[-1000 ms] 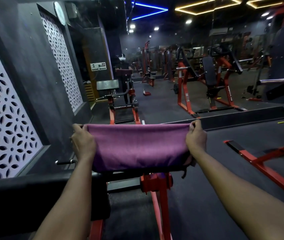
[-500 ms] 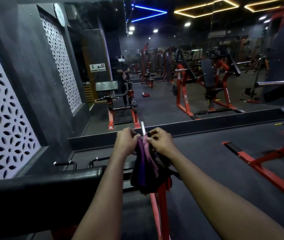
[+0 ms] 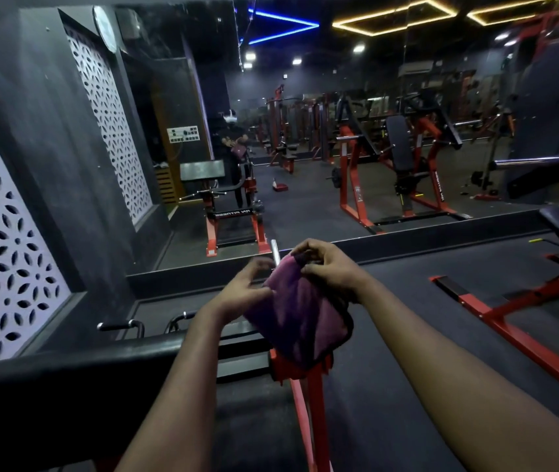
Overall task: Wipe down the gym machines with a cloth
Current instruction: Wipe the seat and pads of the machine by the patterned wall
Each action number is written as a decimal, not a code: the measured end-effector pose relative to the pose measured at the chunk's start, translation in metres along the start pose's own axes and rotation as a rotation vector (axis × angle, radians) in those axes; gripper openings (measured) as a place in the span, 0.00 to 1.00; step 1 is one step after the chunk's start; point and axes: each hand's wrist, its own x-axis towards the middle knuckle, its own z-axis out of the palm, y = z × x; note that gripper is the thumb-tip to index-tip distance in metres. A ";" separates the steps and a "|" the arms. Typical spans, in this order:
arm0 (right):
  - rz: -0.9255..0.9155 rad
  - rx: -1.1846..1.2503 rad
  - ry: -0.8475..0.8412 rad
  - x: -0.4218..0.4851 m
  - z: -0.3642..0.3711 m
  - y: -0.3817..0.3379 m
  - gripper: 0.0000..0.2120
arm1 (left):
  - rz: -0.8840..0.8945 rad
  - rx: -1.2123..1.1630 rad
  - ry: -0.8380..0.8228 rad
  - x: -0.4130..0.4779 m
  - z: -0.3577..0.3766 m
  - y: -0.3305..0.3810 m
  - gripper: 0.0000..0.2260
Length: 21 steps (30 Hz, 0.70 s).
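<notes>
A folded purple cloth hangs in front of me over the red post of a gym machine. My right hand pinches the cloth's top edge with curled fingers. At the cloth's left edge my left hand is motion-blurred, its fingers spread and only brushing the fabric. The machine's long black pad runs across the lower left, just under my left forearm. A chrome peg sticks up behind the cloth.
A wall mirror ahead reflects the gym and its red machines. Two chrome-tipped handles stand left of the pad. Another machine's red floor frame lies at the right, and a perforated white panel lines the left wall.
The cloth, first stretched wide between both hands, was brought together and folded. Now my left hand has loosened from it while my right hand keeps hold of the top.
</notes>
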 end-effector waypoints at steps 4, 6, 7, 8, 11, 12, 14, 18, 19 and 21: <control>0.112 0.105 -0.013 0.004 -0.016 0.000 0.14 | -0.032 0.099 -0.054 0.001 0.008 0.005 0.07; 0.331 0.032 -0.157 -0.001 -0.019 0.011 0.22 | 0.008 0.200 0.049 0.003 0.015 0.008 0.06; 0.424 -0.039 -0.245 -0.006 -0.018 0.018 0.23 | 0.024 0.216 0.084 0.003 0.018 0.010 0.07; 0.472 -0.093 -0.291 -0.010 -0.015 0.028 0.21 | 0.033 0.235 0.126 0.003 0.020 0.010 0.08; 0.471 0.019 -0.190 -0.023 -0.008 0.048 0.09 | 0.037 0.308 0.210 0.004 0.016 0.004 0.11; 0.455 0.060 -0.180 -0.025 -0.008 0.050 0.06 | 0.032 0.320 0.219 0.002 0.015 0.002 0.11; 0.431 0.064 -0.187 -0.024 -0.007 0.050 0.04 | 0.011 0.310 0.230 -0.001 0.014 -0.003 0.11; 0.408 0.104 -0.124 -0.021 -0.011 0.043 0.10 | 0.031 0.240 0.307 -0.002 0.013 -0.003 0.09; 0.398 0.156 -0.072 -0.022 -0.013 0.042 0.15 | 0.037 0.210 0.340 -0.003 0.012 0.001 0.08; 0.388 0.344 0.048 -0.024 -0.011 0.044 0.25 | 0.039 0.135 0.409 -0.004 0.012 0.012 0.05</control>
